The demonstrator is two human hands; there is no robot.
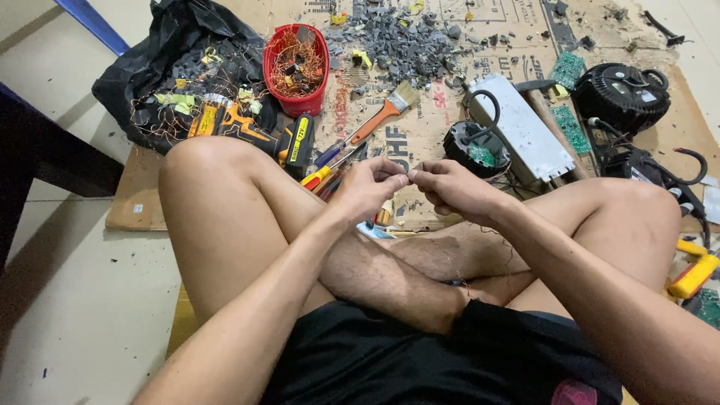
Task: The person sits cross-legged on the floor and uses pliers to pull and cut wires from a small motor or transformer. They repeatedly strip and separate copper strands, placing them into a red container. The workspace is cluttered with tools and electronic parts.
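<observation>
A tiny thing, too small to tell, is pinched between the left hand and the right hand. It is held above the crossed legs. Both sets of fingertips are pressed together, equally near.

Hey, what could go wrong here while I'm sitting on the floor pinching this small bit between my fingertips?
Whatever the left hand and right hand pinch is too small to identify; if dropped, it could vanish among the grey debris pile. The bare legs sit beside screwdrivers and loose copper wire strands, which could scratch or prick skin.
</observation>
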